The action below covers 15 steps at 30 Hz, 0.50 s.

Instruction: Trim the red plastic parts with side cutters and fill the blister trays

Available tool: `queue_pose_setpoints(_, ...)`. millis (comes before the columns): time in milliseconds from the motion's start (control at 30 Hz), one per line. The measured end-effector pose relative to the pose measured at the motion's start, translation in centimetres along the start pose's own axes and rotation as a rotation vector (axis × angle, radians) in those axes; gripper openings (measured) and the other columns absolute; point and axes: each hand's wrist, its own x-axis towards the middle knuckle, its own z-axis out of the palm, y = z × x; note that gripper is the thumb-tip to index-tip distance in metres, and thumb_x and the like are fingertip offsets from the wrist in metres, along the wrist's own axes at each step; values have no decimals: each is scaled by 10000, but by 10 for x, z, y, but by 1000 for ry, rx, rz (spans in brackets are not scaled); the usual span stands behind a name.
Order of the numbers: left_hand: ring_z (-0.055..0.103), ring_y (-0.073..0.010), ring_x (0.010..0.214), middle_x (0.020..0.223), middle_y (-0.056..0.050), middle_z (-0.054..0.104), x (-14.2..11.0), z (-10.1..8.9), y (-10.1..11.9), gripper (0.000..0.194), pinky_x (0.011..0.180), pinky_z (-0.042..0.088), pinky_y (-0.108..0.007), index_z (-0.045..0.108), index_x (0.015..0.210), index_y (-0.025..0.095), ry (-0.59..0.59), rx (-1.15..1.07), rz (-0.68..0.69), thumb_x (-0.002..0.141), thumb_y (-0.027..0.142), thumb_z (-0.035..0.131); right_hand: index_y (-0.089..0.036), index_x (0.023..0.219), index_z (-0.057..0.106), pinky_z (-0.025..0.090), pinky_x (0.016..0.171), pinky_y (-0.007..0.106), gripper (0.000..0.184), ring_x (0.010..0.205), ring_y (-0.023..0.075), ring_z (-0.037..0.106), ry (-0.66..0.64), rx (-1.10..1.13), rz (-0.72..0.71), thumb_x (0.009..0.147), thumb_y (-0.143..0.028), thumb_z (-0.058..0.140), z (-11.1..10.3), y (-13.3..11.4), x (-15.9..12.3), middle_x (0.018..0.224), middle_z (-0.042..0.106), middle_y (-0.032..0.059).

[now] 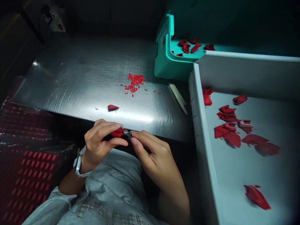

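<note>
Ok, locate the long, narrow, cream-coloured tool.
In the head view, the cream-coloured tool lies right of centre on the shiny metal table, between the pile of small red pieces and the open white box.

Red part (pixel 116 132), partly covered by the left fingers (pixel 105 130); its full outline is obscured. Metallic piece (pixel 127 133), one end concealed by the right fingers (pixel 145 137), too small to identify. Red pellets (pixel 136 80) on the tabletop (pixel 82 78), heaped, fine detail unresolved. White bin (pixel 234 168), truncated by the right and lower edges; red shells (pixel 257 197) within are blurred. Teal bin (pixel 164 64), partly hidden behind the white bin, its far side lost in shadow. Trays (pixel 62 151), blurred, cropped at left.
</note>
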Motion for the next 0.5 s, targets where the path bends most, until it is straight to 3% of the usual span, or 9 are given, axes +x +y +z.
queue_pose_setpoints(133,779,-168,935,1076,-53,805,10,-11,-10,408,805,614,-301,665,1285,246,-69,91,175,901,220,800,-193,996,782,565,663,287,315,732,192,718,-66,121,72,1086,-359,530,0,-1,1,881,773,58)
queue_pose_setpoints(233,771,-155,866,1004,-34,805,16,-15,-11,307,768,611,-287,708,1196,248,-89,15,169,903,248,801,-197,998,775,561,685,283,352,754,187,711,-110,182,105,1098,-408,511,-2,-1,0,881,757,50)
queue_pose_setpoints(400,764,-159,845,913,-40,802,12,-6,-1,219,725,624,-253,762,1074,230,-41,-288,-218,896,350,801,-182,1107,731,543,797,228,310,906,153,715,-71,115,28,1106,-410,521,-5,-1,-5,1002,745,38)
queue_pose_setpoints(500,770,-146,811,888,-42,810,5,1,1,215,695,612,-217,779,1051,219,11,-350,-413,894,363,802,-180,1133,716,530,810,225,326,923,146,705,-67,35,24,1115,-424,500,-6,0,-7,1009,733,31)
